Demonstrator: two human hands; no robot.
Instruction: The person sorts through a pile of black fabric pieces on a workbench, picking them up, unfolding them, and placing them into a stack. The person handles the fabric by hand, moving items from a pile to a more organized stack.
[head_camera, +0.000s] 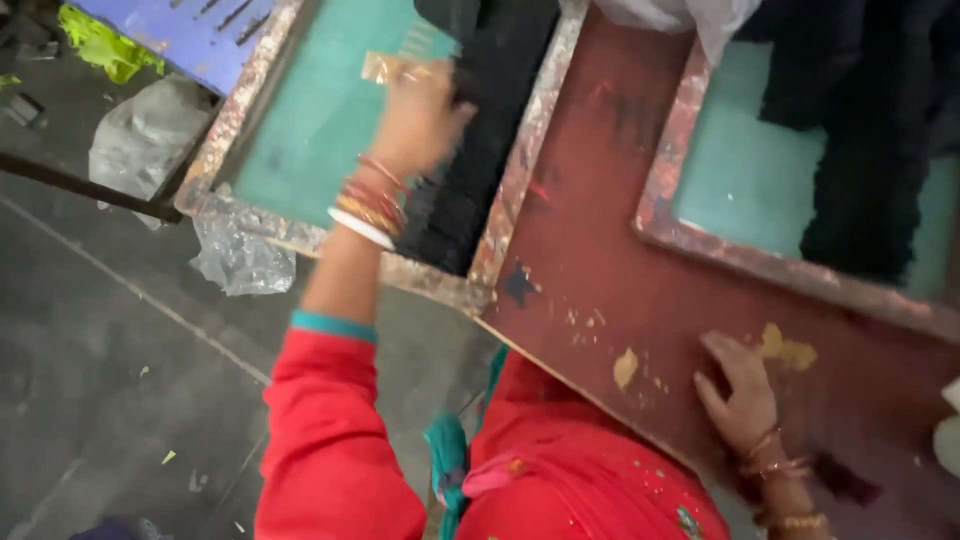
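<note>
My left hand (420, 115), with several bangles on the wrist, reaches out over a paint-crusted screen frame (245, 95) with teal mesh (320, 120). Its fingers pinch a small yellowish clear piece (385, 68) against the mesh, beside a broad black patch (480, 160). The hand is blurred. My right hand (740, 395) lies flat with fingers apart on the worn red table top (600, 260), near yellow paint flecks (785, 350). A second teal screen frame (690, 130) sits on the table to the right.
Crumpled clear plastic (240, 255) hangs under the left frame's corner. A grey plastic bag (150, 130) and a dark rod (80, 185) lie on the grey floor (110, 380). A blue panel (190, 30) and a yellow-green scrap (100, 45) are at top left.
</note>
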